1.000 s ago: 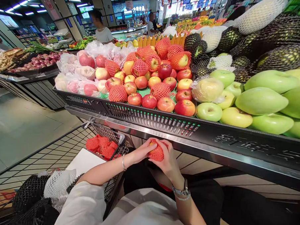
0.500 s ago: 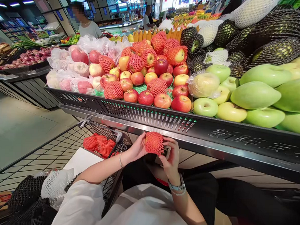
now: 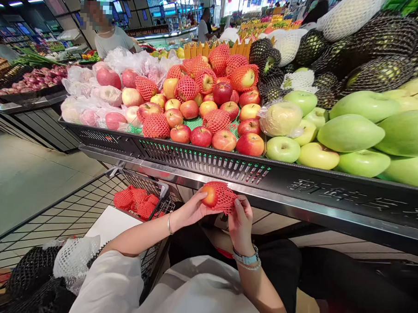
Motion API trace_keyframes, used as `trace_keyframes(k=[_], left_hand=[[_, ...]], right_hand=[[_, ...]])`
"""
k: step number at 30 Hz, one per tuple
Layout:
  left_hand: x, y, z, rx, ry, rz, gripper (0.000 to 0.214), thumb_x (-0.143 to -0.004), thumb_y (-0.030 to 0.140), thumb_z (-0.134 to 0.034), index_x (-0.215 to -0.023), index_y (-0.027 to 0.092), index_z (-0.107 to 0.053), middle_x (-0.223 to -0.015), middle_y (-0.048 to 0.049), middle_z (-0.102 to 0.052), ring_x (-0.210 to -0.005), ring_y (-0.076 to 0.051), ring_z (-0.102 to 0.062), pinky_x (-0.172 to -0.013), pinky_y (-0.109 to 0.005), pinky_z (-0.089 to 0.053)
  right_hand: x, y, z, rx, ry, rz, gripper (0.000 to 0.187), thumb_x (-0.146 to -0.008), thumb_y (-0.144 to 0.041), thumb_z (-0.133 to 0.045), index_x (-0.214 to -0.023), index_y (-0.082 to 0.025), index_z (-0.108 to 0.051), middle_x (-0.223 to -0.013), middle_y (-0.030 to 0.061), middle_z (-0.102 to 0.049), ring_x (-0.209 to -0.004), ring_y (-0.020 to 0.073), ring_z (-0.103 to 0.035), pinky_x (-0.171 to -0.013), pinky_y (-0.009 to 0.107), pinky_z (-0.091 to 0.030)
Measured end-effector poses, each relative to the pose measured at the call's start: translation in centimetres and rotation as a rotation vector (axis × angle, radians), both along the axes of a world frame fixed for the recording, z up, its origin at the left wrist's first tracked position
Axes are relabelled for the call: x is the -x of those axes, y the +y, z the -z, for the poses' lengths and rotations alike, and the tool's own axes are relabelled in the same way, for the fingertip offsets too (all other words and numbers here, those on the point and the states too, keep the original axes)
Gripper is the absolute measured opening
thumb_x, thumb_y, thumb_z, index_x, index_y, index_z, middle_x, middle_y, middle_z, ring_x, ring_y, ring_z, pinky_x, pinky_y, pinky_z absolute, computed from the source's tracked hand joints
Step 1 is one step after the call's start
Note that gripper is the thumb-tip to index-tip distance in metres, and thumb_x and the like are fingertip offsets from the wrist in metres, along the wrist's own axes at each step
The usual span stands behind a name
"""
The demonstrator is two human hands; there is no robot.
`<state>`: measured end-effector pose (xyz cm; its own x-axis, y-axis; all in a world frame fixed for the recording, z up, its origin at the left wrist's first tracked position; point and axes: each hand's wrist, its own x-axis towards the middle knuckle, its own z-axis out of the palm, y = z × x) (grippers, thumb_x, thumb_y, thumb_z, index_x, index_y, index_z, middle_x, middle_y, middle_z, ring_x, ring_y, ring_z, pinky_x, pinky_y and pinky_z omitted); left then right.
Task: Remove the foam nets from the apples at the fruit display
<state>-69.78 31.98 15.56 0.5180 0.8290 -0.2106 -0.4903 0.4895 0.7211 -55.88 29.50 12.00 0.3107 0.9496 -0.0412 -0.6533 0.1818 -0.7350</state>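
Between my hands, in front of the display's metal edge, is an apple (image 3: 210,196) partly out of a red foam net sleeve (image 3: 224,197). My left hand (image 3: 192,208) grips the apple at its bare left end, thumb on top. My right hand (image 3: 241,219) pinches the sleeve's right end, where the net stretches past the fruit. Ahead, several loose red apples (image 3: 224,140) sit in the black display tray (image 3: 195,158), some of them in red nets. More red foam nets (image 3: 137,202) lie in the small basket part of the cart at my left.
The wire shopping cart (image 3: 54,216) on my left holds black foam nets (image 3: 34,269) and a white foam net (image 3: 73,256). Green mangoes (image 3: 350,132) and green apples (image 3: 283,149) lie at right. A person (image 3: 112,39) stands behind the bagged apples (image 3: 108,78).
The sleeve has slid rightward off the apple's left end, baring red-yellow skin. My right hand's fingers have closed on the net's end, and my left hand has shifted its grip onto the apple.
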Motion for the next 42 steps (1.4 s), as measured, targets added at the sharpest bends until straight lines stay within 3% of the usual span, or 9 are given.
trace_keyframes(k=[8,15,18,22,27,30,33,37,42], left_hand=[[0.4,0.8,1.0,0.087,0.142,0.258,0.059,-0.089,0.063,-0.043,-0.119,0.015,-0.060,-0.118,-0.0150,-0.066,-0.104,-0.023,-0.063,-0.082,-0.033,-0.050],[1.3,1.1,0.0,-0.061,0.262,0.190,0.057,-0.075,0.043,-0.072,-0.126,0.026,-0.053,-0.117,-0.0078,-0.064,-0.086,-0.021,-0.068,-0.069,-0.034,-0.057],[2.3,1.2,-2.1,-0.319,0.400,0.059,0.063,-0.072,0.048,-0.072,-0.127,0.026,-0.049,-0.115,-0.0082,-0.061,-0.089,-0.027,-0.068,-0.066,-0.039,-0.058],[4.6,2.4,-7.7,-1.023,0.748,-0.447,0.069,-0.066,0.060,-0.072,-0.120,0.023,-0.050,-0.122,-0.0102,-0.057,-0.106,-0.030,-0.061,-0.084,-0.044,-0.054],[5.1,8.8,-15.5,-1.384,1.196,-0.844,0.077,-0.067,0.056,-0.075,-0.125,0.022,-0.039,-0.128,-0.0114,-0.052,-0.117,-0.029,-0.055,-0.098,-0.044,-0.045],[4.2,14.1,-17.7,-1.299,1.458,-0.785,0.064,-0.074,0.052,-0.070,-0.121,0.017,-0.042,-0.114,-0.0114,-0.059,-0.107,-0.028,-0.059,-0.093,-0.041,-0.046],[3.3,17.3,-17.8,-1.199,1.771,-0.572,0.061,-0.071,0.052,-0.072,-0.112,0.011,-0.050,-0.100,-0.0135,-0.063,-0.100,-0.032,-0.060,-0.089,-0.042,-0.045],[2.6,17.7,-16.6,-1.287,1.935,-0.448,0.057,-0.076,0.052,-0.067,-0.110,0.008,-0.056,-0.109,-0.0185,-0.062,-0.107,-0.034,-0.054,-0.093,-0.043,-0.042],[5.0,17.4,-17.8,-1.291,1.965,-0.582,0.039,-0.090,0.046,-0.048,-0.105,0.013,-0.063,-0.123,-0.0154,-0.057,-0.116,-0.032,-0.049,-0.102,-0.045,-0.035]], right_hand=[[-0.7,-0.6,-0.9,0.037,0.025,-0.002,0.029,-0.075,-0.044,-0.071,-0.087,-0.022,-0.056,-0.084,-0.0014,-0.064,-0.070,0.0139,-0.060,-0.064,0.026,-0.049],[-1.6,-0.6,-1.2,-0.002,0.070,0.051,0.027,-0.079,-0.043,-0.068,-0.094,-0.021,-0.062,-0.086,-0.0014,-0.068,-0.073,0.0132,-0.063,-0.068,0.026,-0.052],[-2.2,-0.8,-1.7,-0.033,0.140,0.096,0.023,-0.083,-0.041,-0.064,-0.095,-0.021,-0.066,-0.093,0.0003,-0.070,-0.080,0.0143,-0.065,-0.073,0.028,-0.055],[-3.0,-1.1,-3.0,-0.131,0.232,0.143,0.024,-0.088,-0.039,-0.059,-0.101,-0.022,-0.069,-0.109,0.0020,-0.071,-0.100,0.0163,-0.066,-0.090,0.033,-0.055],[-2.8,-1.6,-3.6,-0.213,0.238,0.077,0.037,-0.092,-0.045,-0.049,-0.114,-0.021,-0.066,-0.122,0.0079,-0.067,-0.113,0.0244,-0.063,-0.094,0.047,-0.054],[-3.0,-2.1,-3.2,-0.188,0.292,0.089,0.037,-0.090,-0.046,-0.051,-0.110,-0.021,-0.067,-0.124,0.0067,-0.066,-0.114,0.0247,-0.063,-0.095,0.048,-0.054],[-3.8,-2.6,-2.8,-0.164,0.379,0.113,0.031,-0.087,-0.040,-0.051,-0.104,-0.021,-0.070,-0.120,0.0061,-0.069,-0.108,0.0234,-0.066,-0.092,0.046,-0.056],[-5.1,-3.0,-2.6,-0.150,0.461,0.103,0.027,-0.083,-0.025,-0.047,-0.094,-0.022,-0.071,-0.098,0.0011,-0.076,-0.087,0.0167,-0.072,-0.085,0.039,-0.060],[-5.2,-2.9,-2.3,-0.147,0.467,-0.038,0.030,-0.079,-0.025,-0.053,-0.104,-0.022,-0.070,-0.111,0.0046,-0.072,-0.100,0.0198,-0.069,-0.084,0.038,-0.061]])
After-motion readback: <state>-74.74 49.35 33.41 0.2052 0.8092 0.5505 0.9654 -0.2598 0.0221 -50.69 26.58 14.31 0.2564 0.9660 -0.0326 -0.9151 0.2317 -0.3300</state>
